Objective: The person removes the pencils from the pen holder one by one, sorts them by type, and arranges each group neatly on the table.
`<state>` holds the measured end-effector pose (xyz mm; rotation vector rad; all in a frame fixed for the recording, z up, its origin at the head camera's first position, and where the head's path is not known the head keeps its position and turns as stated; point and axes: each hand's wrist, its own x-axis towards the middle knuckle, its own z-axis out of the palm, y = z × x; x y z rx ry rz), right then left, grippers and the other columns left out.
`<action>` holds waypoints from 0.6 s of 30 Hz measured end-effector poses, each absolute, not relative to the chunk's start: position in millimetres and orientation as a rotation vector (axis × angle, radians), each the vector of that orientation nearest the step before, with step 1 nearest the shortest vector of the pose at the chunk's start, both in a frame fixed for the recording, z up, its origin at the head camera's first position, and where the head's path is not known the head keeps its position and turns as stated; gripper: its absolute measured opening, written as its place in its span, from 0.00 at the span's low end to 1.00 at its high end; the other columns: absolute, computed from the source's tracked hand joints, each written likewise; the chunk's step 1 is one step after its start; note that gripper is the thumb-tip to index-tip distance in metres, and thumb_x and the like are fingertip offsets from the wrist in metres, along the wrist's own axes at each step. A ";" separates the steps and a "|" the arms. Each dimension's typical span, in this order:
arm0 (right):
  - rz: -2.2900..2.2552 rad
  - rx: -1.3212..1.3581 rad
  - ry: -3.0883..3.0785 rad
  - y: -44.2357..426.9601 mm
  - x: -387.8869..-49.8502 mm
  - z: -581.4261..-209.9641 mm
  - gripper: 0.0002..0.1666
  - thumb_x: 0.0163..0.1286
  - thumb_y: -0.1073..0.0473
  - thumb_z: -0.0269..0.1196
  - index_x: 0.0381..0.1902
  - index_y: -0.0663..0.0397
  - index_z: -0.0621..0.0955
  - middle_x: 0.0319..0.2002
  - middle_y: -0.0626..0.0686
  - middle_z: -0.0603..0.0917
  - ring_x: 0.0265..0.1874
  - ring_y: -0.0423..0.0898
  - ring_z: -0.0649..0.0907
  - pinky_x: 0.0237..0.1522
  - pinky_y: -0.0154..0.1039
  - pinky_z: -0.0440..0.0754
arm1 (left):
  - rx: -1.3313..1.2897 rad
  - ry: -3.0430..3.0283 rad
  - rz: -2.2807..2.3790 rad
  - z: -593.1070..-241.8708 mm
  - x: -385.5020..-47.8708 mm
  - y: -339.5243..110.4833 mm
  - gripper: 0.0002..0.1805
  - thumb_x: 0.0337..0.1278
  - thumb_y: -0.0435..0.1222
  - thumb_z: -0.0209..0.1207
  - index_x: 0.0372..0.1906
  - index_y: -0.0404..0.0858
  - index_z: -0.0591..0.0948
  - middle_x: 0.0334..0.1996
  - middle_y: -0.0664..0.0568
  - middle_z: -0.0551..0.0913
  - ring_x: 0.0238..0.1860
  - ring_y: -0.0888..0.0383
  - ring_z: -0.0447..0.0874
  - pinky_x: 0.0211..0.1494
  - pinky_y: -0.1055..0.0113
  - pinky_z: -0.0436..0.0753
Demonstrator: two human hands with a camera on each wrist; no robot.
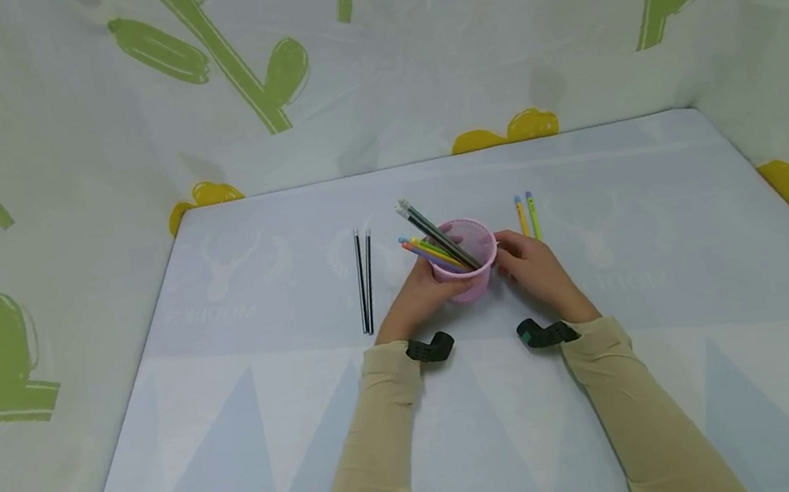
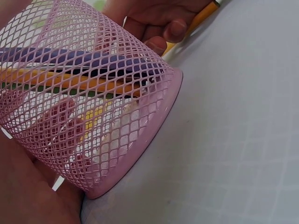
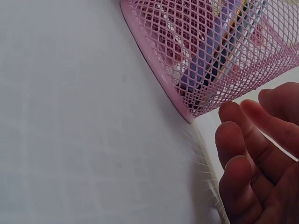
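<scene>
A pink mesh pencil cup [image 1: 481, 284] stands on the table between both hands. Inside it lean several dark pencils [image 1: 430, 228] with silvery ends and several coloured pencils [image 1: 427, 250], all slanting left. My left hand [image 1: 413, 298] grips the cup from its left side, thumb at the front and fingers behind the mesh. On the opposite side is my right hand [image 1: 542, 271], its fingers loosely bent beside the cup wall. In the right wrist view these fingertips [image 3: 230, 112] come close to the mesh [image 3: 219, 56]; whether they touch it I cannot tell.
Two dark pencils [image 1: 360, 284] lie side by side on the table left of the cup. Beyond the right hand lie a yellow pencil [image 1: 522, 215] and a green pencil [image 1: 533, 214]. A pale patterned cloth [image 1: 227, 454] covers the table; printed curtains [image 1: 417, 83] surround it.
</scene>
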<state>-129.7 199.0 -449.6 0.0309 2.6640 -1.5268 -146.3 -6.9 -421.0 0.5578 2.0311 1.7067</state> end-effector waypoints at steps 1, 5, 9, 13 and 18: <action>-1.528 0.035 2.663 198.8 -129.8 -449.5 0.26 0.65 0.39 0.49 0.54 0.46 0.73 0.35 0.51 0.77 0.30 0.48 0.74 0.30 0.39 0.75 | 0.555 2.031 1.705 -421.2 -146.4 -7.0 0.46 0.43 0.42 0.66 0.67 0.55 0.54 0.61 0.53 0.64 0.59 0.61 0.62 0.61 0.59 0.61; -1.508 0.037 2.669 198.4 -129.9 -450.3 0.27 0.65 0.39 0.49 0.55 0.46 0.73 0.35 0.51 0.77 0.30 0.47 0.74 0.30 0.39 0.75 | 0.539 2.032 1.698 -422.1 -146.5 -7.0 0.45 0.42 0.43 0.67 0.66 0.56 0.54 0.61 0.54 0.64 0.59 0.61 0.62 0.61 0.59 0.62; -1.503 0.032 2.683 198.4 -129.2 -450.1 0.25 0.65 0.40 0.49 0.54 0.46 0.73 0.33 0.51 0.77 0.29 0.48 0.74 0.29 0.39 0.74 | 0.536 2.020 1.707 -422.4 -146.1 -6.7 0.45 0.42 0.42 0.67 0.66 0.56 0.54 0.60 0.53 0.64 0.58 0.61 0.63 0.61 0.61 0.62; -1.503 0.024 2.690 198.8 -128.7 -449.2 0.24 0.66 0.41 0.49 0.53 0.46 0.74 0.32 0.52 0.77 0.28 0.49 0.74 0.28 0.40 0.74 | 0.535 2.018 1.712 -421.9 -145.8 -6.5 0.45 0.42 0.42 0.67 0.66 0.56 0.54 0.60 0.53 0.65 0.58 0.61 0.64 0.61 0.61 0.62; -1.495 0.012 2.698 198.7 -128.8 -448.2 0.23 0.66 0.41 0.49 0.52 0.46 0.74 0.32 0.52 0.77 0.27 0.49 0.74 0.28 0.40 0.74 | 0.533 2.029 1.705 -421.8 -145.8 -6.8 0.45 0.42 0.42 0.67 0.66 0.56 0.54 0.60 0.54 0.65 0.58 0.61 0.63 0.61 0.60 0.62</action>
